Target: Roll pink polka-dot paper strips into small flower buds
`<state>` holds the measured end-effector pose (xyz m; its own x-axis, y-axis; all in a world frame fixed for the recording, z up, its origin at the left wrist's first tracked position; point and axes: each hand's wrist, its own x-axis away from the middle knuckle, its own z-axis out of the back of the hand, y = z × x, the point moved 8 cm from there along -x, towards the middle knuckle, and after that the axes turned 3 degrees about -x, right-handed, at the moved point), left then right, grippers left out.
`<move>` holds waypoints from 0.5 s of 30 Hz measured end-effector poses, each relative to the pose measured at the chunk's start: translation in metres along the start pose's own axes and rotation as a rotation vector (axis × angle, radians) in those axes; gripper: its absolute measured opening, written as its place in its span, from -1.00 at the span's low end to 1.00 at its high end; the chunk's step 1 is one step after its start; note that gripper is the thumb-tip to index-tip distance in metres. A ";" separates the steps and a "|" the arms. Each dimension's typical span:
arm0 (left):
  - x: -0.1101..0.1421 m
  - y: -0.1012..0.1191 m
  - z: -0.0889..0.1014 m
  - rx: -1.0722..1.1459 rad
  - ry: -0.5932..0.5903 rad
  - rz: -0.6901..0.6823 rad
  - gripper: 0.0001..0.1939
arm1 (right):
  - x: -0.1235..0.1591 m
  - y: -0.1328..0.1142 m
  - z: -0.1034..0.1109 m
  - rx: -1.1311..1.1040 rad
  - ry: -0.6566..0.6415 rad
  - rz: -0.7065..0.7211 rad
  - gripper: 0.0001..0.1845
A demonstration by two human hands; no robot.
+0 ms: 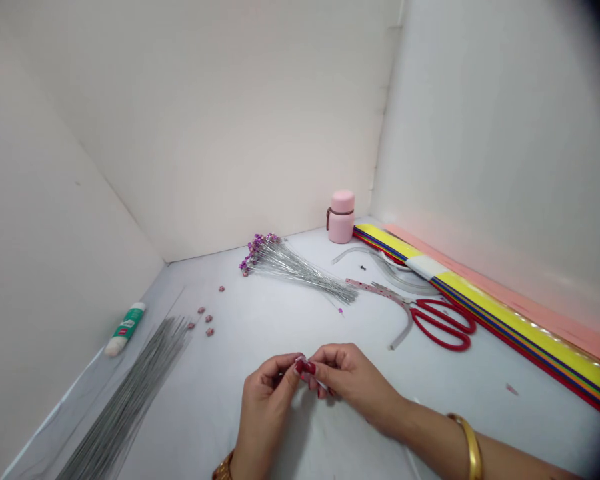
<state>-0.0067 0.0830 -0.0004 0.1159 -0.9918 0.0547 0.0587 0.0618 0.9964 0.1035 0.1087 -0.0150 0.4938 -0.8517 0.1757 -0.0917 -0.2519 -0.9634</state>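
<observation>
1. Low at centre of the frame, the person's left hand (265,393) and right hand (355,380) met at the fingertips, each closed in a narrow pinch on a thin pale item (316,381). The fingers hid most of that item, so its exact form could not be told.
2. Just up and left of the hands, near the middle of the frame, a fanned bundle of silver wires with purple beaded tips (295,270) lay on the white work surface (205,427). Those wires looked finished.
3. Left of that bundle, a few loose maroon-pink beads (209,331) lay scattered, not yet on any wire.
4. At lower left, a long sheaf of bare grey wires (125,393) lay without tips, which suggested much of the work was left. Above it sat a white glue stick with a green label (125,329).
5. Toward the upper middle, a rounded pink jar (341,217) stood upright against the far wall.
6. To the right, red-handled scissors (443,325) rested on a curved pink dotted strip (380,295), beside a clear curved plastic strip (395,272).
7. Along the right edge ran a flat stack of yellow, blue and red striped paper (530,340), next to a salmon paper strip (530,300).
</observation>
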 end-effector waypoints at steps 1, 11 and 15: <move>0.000 -0.001 0.002 -0.020 0.012 -0.004 -0.85 | 0.000 0.000 0.000 0.003 -0.004 0.000 -0.68; 0.006 0.014 0.004 -0.379 0.026 -0.267 -0.84 | 0.001 0.000 -0.004 0.004 -0.035 0.017 -0.70; 0.009 0.016 -0.001 -0.426 -0.012 -0.361 -0.77 | -0.001 0.003 0.000 -0.020 0.009 -0.010 -0.68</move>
<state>-0.0039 0.0752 0.0161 0.0027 -0.9594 -0.2819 0.4885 -0.2447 0.8376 0.1026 0.1084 -0.0182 0.4870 -0.8531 0.1874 -0.1036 -0.2694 -0.9574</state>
